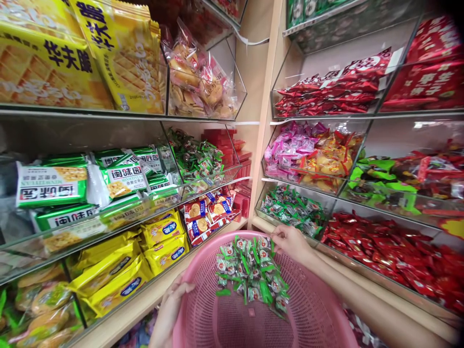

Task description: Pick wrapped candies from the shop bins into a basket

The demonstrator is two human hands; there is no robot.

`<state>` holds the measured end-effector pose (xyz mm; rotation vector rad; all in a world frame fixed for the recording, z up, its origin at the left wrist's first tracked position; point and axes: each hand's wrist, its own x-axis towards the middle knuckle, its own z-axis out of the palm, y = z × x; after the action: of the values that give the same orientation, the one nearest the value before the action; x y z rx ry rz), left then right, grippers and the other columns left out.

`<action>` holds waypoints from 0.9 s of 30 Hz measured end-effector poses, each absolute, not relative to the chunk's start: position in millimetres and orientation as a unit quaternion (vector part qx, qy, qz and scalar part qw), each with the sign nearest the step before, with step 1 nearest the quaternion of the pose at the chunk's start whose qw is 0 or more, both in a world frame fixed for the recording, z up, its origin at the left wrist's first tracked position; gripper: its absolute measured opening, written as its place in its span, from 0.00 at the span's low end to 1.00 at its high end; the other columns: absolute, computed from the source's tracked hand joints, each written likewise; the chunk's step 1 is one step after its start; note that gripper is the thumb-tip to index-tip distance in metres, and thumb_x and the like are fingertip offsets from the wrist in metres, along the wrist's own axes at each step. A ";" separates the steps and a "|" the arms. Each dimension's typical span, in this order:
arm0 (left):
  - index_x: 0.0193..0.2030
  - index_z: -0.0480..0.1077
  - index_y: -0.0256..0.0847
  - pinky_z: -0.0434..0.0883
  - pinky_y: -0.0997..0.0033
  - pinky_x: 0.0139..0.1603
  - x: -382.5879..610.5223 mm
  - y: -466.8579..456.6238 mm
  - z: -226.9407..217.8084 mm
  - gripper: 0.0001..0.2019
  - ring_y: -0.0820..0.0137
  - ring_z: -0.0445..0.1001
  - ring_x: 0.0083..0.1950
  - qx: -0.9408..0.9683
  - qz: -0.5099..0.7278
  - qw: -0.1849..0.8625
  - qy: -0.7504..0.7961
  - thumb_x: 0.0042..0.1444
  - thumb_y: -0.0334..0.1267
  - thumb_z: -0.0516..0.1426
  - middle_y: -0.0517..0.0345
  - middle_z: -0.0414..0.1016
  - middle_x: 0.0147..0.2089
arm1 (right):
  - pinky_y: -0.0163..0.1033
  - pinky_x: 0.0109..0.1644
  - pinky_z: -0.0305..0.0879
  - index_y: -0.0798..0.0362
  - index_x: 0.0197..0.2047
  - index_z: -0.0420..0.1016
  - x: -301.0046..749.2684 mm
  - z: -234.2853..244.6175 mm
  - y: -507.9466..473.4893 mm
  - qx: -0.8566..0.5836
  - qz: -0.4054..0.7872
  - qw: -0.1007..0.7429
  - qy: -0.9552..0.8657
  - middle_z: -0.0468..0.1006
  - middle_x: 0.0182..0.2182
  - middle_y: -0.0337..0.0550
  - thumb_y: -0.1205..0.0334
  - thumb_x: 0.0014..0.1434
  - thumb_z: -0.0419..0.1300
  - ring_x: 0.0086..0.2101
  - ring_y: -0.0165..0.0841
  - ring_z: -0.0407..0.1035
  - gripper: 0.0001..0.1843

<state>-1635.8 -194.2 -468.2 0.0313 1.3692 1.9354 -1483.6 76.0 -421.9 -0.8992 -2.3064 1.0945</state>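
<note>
A pink perforated plastic basket (203, 270) is tilted in front of me. My left hand (174, 300) is closed on its left rim. Inside, toward the far side, lies a heap of small candies in clear wrappers with green ends (250, 270). My right hand (292, 244) reaches over the far right rim, its fingers curled together beside the top of the heap. What those fingertips hold, if anything, cannot be made out. Just behind that hand is a clear bin of similar green-wrapped candies (293, 205).
Shelves with clear bins meet in a corner. Green-and-white biscuit packs (121, 180), yellow packs (112, 270) and large waffle bags (121, 58) fill the left side. On the right are red-wrapped sweets (391, 256), pink packets (290, 145) and red bags (337, 87). A wooden shelf edge (384, 295) borders the basket.
</note>
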 end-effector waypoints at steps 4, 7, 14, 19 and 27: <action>0.48 0.67 0.40 0.69 0.65 0.41 -1637.2 -194.6 -470.4 0.28 0.62 0.75 0.37 0.019 0.766 0.398 0.505 0.35 0.29 0.58 0.56 0.76 0.38 | 0.33 0.21 0.66 0.51 0.22 0.62 -1484.9 -428.0 69.4 -0.326 0.431 0.226 -0.811 0.72 0.14 0.35 0.65 0.47 0.53 0.19 0.32 0.71 0.04; 0.48 0.67 0.41 0.68 0.67 0.42 -1639.0 -194.8 -474.1 0.27 0.64 0.75 0.37 0.021 0.767 0.396 0.505 0.35 0.29 0.58 0.58 0.76 0.38 | 0.33 0.21 0.68 0.51 0.21 0.60 -1487.0 -431.3 64.8 -0.330 0.452 0.226 -0.798 0.71 0.14 0.34 0.65 0.46 0.54 0.20 0.33 0.72 0.06; 0.47 0.69 0.39 0.68 0.68 0.41 -1641.6 -194.4 -475.5 0.26 0.64 0.75 0.37 0.022 0.754 0.378 0.537 0.34 0.30 0.58 0.57 0.77 0.39 | 0.32 0.20 0.68 0.51 0.20 0.56 -1491.3 -441.2 58.4 -0.349 0.527 0.178 -0.755 0.71 0.13 0.33 0.63 0.46 0.57 0.20 0.33 0.73 0.11; 0.49 0.67 0.40 0.68 0.66 0.42 -1643.5 -194.2 -479.3 0.28 0.64 0.75 0.38 0.026 0.759 0.387 0.523 0.35 0.30 0.57 0.57 0.77 0.40 | 0.30 0.19 0.66 0.51 0.21 0.56 -1490.5 -444.9 48.7 -0.344 0.545 0.159 -0.748 0.71 0.13 0.34 0.63 0.47 0.57 0.20 0.32 0.73 0.11; 0.48 0.68 0.37 0.68 0.68 0.41 -1644.0 -194.1 -483.3 0.26 0.64 0.75 0.39 0.012 0.752 0.370 0.545 0.36 0.30 0.58 0.55 0.77 0.38 | 0.28 0.12 0.54 0.51 0.20 0.53 -1482.3 -447.4 35.7 -0.349 0.503 0.082 -0.786 0.69 0.11 0.32 0.60 0.48 0.55 0.14 0.30 0.68 0.13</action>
<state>-1644.0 -194.1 -483.3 0.0309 1.3976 1.9302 -1482.3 35.7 -447.4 -1.0437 -2.3486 1.5038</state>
